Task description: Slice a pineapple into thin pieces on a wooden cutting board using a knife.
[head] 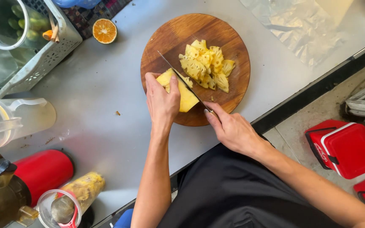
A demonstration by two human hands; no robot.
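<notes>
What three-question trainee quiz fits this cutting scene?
1. True or false: the left hand rests flat on the counter, away from the pineapple.
2. The knife is gripped by: A) the left hand, B) the right hand, C) neither.
3. What lies on the counter up and left of the board?

Key:
1. False: it holds the pineapple on the board.
2. B.
3. A halved orange, cut side up.
</notes>
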